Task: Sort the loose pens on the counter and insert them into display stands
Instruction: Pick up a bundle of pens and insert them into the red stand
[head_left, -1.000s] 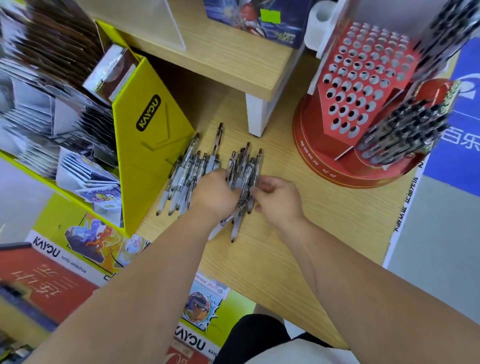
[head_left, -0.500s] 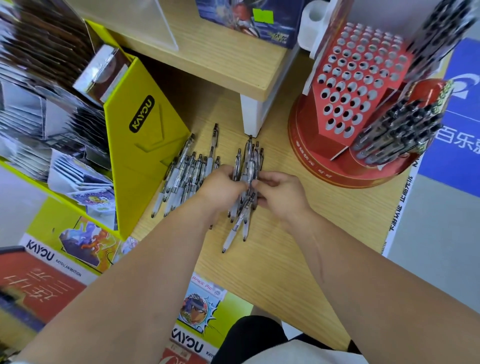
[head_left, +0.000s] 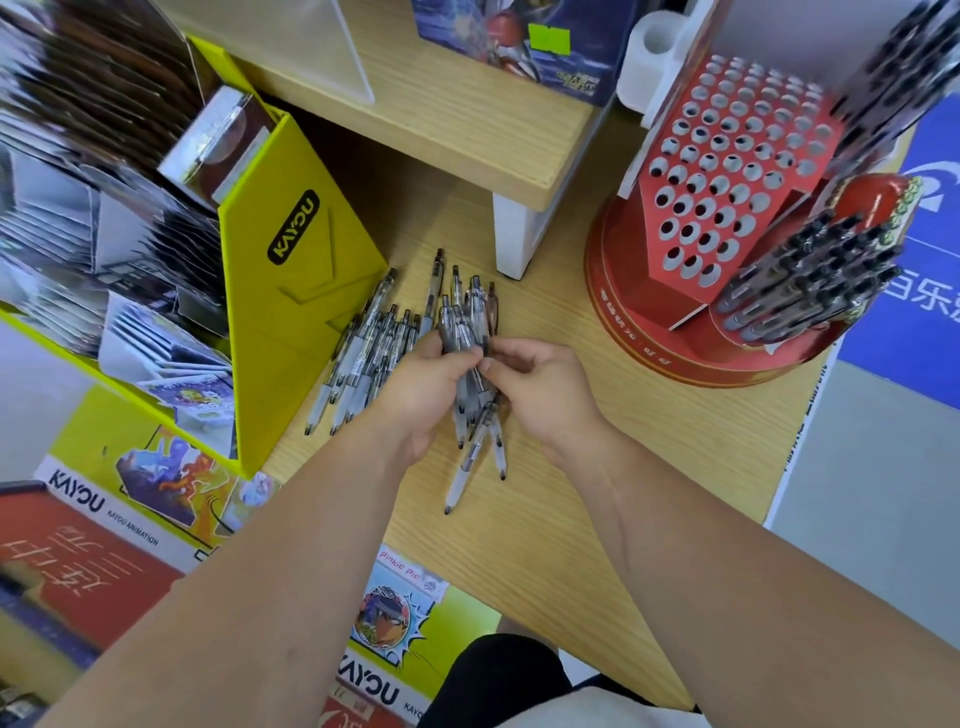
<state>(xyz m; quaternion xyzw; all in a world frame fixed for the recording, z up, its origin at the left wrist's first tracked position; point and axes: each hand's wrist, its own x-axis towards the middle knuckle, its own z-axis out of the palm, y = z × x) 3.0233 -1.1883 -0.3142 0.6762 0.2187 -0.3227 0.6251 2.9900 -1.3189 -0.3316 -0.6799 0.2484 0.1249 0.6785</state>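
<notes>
Head view: left hand (head_left: 426, 379) curled round pen bundle (head_left: 460, 332) at middle of counter (head_left: 597, 493). Right hand (head_left: 540, 395) pinching same bundle from other side, thumb and forefinger on barrels. Loose pens (head_left: 363, 353) lying just left of bundle, beside yellow rack (head_left: 291, 291). Red stand (head_left: 727, 171) off to right, front panel showing open holes, lower tier packed with stored pens (head_left: 800, 280).
</notes>
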